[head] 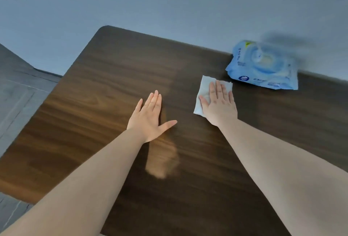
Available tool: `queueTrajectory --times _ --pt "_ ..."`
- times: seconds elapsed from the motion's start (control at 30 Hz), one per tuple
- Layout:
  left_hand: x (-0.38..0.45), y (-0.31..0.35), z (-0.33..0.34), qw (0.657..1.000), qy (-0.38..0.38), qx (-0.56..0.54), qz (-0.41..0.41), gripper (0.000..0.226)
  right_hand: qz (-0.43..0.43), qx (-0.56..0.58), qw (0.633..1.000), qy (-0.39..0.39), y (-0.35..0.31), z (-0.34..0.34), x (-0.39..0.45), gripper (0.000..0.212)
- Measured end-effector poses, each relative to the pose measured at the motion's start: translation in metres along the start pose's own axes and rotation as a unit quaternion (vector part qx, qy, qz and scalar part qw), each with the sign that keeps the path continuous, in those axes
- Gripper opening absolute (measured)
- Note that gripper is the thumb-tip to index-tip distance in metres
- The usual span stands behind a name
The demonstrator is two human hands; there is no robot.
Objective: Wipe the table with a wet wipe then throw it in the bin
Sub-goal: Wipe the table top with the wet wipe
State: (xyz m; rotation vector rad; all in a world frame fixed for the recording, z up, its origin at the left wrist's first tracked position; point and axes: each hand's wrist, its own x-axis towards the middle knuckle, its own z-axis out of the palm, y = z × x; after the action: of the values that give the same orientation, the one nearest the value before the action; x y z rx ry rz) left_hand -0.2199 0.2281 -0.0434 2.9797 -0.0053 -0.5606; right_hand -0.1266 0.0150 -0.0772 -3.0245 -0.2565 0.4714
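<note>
A dark wooden table fills most of the view. A white wet wipe lies spread on it at the right of centre. My right hand presses flat on the wipe, fingers extended, covering its right part. My left hand rests flat on the bare wood to the left of the wipe, fingers together, thumb out, holding nothing. No bin is in view.
A blue wet wipe pack lies at the table's far edge, just beyond the wipe, against a grey wall. Grey tiled floor shows past the table's left edge.
</note>
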Motion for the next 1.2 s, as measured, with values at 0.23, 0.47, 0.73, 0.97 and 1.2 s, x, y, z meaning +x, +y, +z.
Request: queueTrajectory --times 0.23,0.47,0.73,0.97,1.2 --pt "0.047 0.157 -0.002 0.987 -0.028 0.055 0.151 0.095 0.164 0.025 0.986 0.003 0.189 -0.004 -0.061 0.070" --pt "0.068 0.312 0.012 0.958 -0.054 0.099 0.264 0.094 0.294 0.062 0.954 0.014 0.355 -0.003 -0.125 0.071" --pt "0.076 0.410 0.032 0.943 -0.076 0.144 0.290 0.101 0.366 0.078 0.927 0.016 0.466 -0.001 -0.176 0.071" --pt "0.078 0.418 0.029 0.946 -0.096 0.158 0.266 0.104 0.375 0.079 0.924 0.002 0.474 -0.002 -0.173 0.070" --pt "0.062 0.384 0.022 0.958 -0.072 0.117 0.252 0.096 0.308 0.089 0.947 0.000 0.397 0.000 -0.155 0.072"
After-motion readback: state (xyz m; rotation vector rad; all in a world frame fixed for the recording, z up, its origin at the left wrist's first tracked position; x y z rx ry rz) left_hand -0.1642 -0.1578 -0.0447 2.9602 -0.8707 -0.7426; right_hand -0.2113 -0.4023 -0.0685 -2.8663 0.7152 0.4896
